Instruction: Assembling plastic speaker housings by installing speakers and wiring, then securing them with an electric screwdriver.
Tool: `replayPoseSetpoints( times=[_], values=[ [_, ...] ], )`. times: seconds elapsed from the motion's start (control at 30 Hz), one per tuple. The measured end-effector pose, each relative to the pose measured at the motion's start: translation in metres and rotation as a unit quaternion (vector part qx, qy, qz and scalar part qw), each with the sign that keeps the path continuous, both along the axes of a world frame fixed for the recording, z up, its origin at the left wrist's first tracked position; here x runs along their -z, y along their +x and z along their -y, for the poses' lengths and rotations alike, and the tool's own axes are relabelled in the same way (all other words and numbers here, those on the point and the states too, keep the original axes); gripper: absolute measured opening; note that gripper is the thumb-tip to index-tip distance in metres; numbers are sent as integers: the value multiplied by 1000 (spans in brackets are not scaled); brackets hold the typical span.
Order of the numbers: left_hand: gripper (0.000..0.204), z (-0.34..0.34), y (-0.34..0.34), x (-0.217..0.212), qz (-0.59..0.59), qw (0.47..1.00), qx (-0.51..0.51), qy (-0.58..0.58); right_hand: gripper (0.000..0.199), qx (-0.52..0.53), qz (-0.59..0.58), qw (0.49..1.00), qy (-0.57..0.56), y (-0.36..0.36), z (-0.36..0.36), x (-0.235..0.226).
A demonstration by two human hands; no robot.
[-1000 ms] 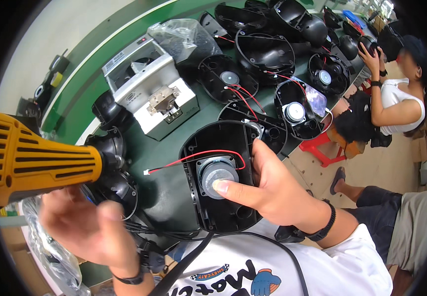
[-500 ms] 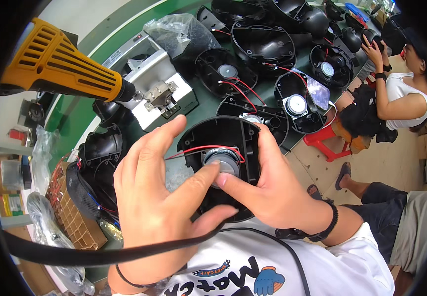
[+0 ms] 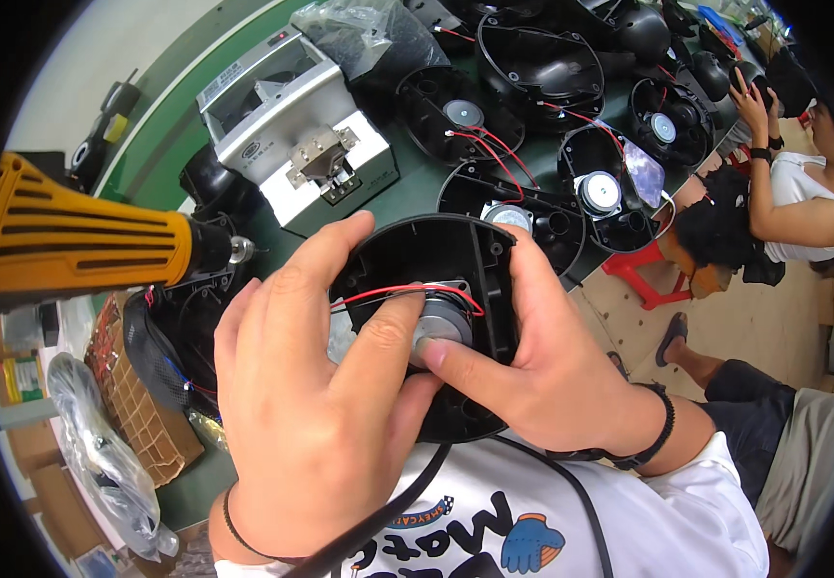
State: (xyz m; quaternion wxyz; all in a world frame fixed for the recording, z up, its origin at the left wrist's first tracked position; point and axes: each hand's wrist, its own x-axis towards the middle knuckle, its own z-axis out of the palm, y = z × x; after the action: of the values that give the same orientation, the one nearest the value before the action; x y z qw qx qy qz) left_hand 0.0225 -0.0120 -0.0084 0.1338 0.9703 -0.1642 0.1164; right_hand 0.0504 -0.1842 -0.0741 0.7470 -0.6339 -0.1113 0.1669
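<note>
A rounded black plastic speaker housing point(image 3: 412, 246) is held in front of my chest, its hollow side facing up. Inside it sits a round silver speaker driver point(image 3: 448, 323), with a red wire point(image 3: 407, 289) and a dark one running across its top. My right hand point(image 3: 556, 380) grips the housing's right edge, its thumb pressing on the driver. My left hand point(image 3: 316, 376) curves over the left side; its index finger and thumb close in on the driver's left side. Those fingertips are partly hidden.
A yellow power screwdriver point(image 3: 99, 226) hangs at left, bit pointing right. Behind my hands stands a silver machine point(image 3: 287, 125) on the green table point(image 3: 161, 125). Several black housings with drivers lie at the back right. At left is a cardboard divider box point(image 3: 142, 414). Another person point(image 3: 802, 197) sits at right.
The view has shifted, so the screwdriver appears lower and farther left, and the table things farther right. My left thumb has drawn in towards the driver. My right hand keeps its grip.
</note>
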Motion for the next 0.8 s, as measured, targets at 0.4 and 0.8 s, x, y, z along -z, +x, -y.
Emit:
replayPoseSetpoints(
  times=[0.4,0.8],
  values=[
    [51,-15,-2,6,30,996,30,-81,65,-54,-47,997,-20,-1,-2,-18],
    [48,-21,-10,6,31,995,9,-97,63,-71,-44,996,-8,-4,-9,-19]
  ],
)
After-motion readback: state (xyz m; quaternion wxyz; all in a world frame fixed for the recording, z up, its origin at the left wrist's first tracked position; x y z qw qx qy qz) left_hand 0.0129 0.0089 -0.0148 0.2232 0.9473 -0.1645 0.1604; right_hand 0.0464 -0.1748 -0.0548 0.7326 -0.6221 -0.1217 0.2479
